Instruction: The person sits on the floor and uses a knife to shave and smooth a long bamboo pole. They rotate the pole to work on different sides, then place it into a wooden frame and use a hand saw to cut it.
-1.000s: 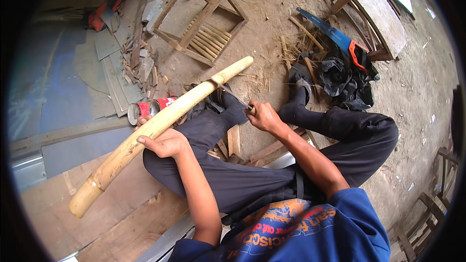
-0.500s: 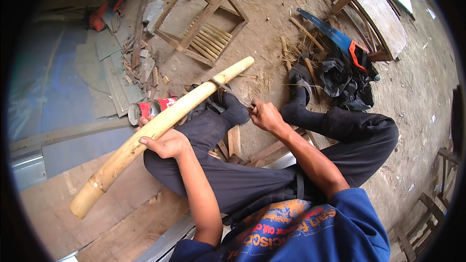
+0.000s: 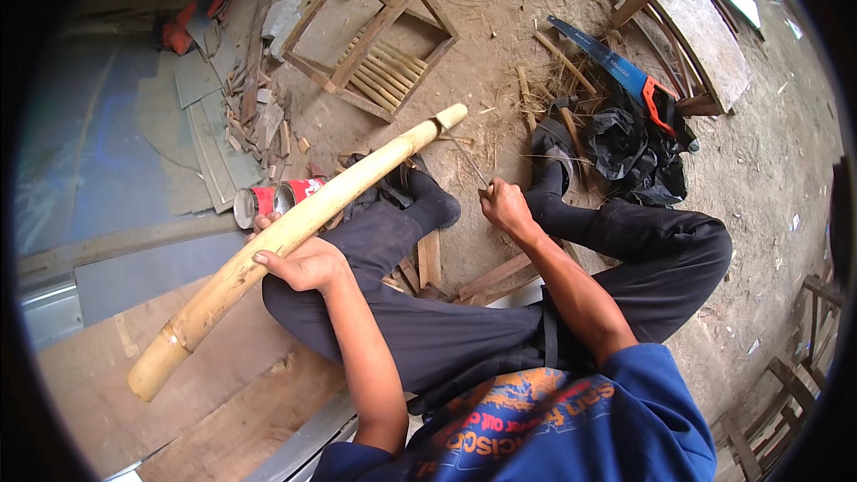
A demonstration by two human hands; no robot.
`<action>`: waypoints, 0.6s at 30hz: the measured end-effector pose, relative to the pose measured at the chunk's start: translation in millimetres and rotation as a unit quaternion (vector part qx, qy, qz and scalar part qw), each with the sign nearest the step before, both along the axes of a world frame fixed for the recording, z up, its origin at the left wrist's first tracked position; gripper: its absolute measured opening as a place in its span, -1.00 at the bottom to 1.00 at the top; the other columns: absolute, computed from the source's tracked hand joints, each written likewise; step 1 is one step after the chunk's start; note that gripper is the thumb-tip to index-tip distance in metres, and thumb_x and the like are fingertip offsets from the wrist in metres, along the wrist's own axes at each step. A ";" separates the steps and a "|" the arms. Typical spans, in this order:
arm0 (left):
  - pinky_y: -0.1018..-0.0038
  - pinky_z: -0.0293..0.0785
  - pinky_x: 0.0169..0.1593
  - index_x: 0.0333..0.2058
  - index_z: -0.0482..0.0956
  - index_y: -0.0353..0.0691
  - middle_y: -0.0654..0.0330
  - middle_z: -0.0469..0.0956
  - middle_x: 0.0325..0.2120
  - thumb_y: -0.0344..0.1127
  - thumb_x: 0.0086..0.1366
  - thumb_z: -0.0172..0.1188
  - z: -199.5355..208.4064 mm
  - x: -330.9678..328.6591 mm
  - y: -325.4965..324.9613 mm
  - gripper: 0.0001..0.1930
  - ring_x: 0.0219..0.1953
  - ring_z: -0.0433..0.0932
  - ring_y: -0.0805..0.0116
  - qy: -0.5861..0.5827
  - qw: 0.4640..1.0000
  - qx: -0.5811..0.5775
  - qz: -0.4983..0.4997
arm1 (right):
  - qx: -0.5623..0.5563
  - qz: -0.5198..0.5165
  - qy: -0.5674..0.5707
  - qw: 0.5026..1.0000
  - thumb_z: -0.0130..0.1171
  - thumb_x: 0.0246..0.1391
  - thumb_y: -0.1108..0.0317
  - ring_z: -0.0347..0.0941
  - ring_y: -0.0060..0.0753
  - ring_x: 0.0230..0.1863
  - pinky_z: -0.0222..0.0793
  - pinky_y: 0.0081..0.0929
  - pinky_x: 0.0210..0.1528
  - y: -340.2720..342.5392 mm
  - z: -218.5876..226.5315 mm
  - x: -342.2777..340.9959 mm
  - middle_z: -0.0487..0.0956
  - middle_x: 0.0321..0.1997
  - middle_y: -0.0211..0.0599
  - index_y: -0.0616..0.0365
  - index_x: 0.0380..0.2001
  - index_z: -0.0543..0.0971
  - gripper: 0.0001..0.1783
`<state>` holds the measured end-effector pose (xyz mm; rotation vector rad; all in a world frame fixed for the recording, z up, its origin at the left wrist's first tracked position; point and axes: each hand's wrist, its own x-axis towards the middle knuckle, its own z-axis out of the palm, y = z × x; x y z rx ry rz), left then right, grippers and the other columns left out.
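Observation:
A long, pale bamboo pole (image 3: 241,272) slants across my left thigh, its near end at the lower left and its far end up by my feet. My left hand (image 3: 299,259) is wrapped round its middle from below, thumb on the near side. In my right hand (image 3: 507,207) is the handle of a knife (image 3: 469,159), the handle mostly hidden by the fingers. The thin blade reaches up and left, its tip end meeting the pole close to the far end. A sliver of shaving shows beside that spot.
Beyond my feet stands a wooden frame (image 3: 393,31) with bamboo slats. A blue-bladed handsaw (image 3: 616,62) with an orange handle lies by a black plastic bag (image 3: 638,156), among shavings. Red cans (image 3: 259,205) stand left of my knee. Wood scraps (image 3: 272,129) lie farther left.
My right hand has moved the knife a little away and to the right, so the blade has slid along the pole toward its far end. The left hand and pole have hardly moved.

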<state>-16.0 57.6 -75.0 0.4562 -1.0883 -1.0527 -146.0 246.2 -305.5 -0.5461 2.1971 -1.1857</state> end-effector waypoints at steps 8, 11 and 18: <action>0.29 0.37 0.13 0.04 0.30 -0.42 0.05 0.44 -0.06 0.11 0.43 0.04 9.9 -13.9 18.0 -0.41 -0.02 0.44 0.27 -0.097 0.994 -0.013 0.054 | -0.071 0.025 0.027 0.997 0.23 0.07 0.31 0.52 0.32 -0.35 0.41 0.07 -0.26 -5.2 20.9 22.2 0.54 -0.51 0.23 0.30 -0.33 0.49 -0.75; 0.26 0.45 0.09 0.01 0.30 -0.46 0.00 0.40 -0.08 0.15 0.39 0.08 13.6 -12.3 16.1 -0.35 -0.02 0.45 0.25 -0.121 0.989 0.017 0.079 | -0.069 0.052 0.040 0.995 0.23 0.08 0.31 0.51 0.31 -0.37 0.41 0.06 -0.29 -8.5 24.1 25.3 0.54 -0.53 0.19 0.30 -0.32 0.48 -0.75; 0.24 0.36 0.16 0.01 0.32 -0.49 -0.05 0.40 -0.04 0.11 0.43 0.05 12.2 -8.7 10.7 -0.38 0.03 0.43 0.23 -0.110 0.986 0.050 0.111 | -0.068 0.038 0.048 0.996 0.20 0.08 0.34 0.52 0.29 -0.38 0.42 0.06 -0.31 -10.7 22.9 29.2 0.54 -0.55 0.15 0.28 -0.33 0.46 -0.78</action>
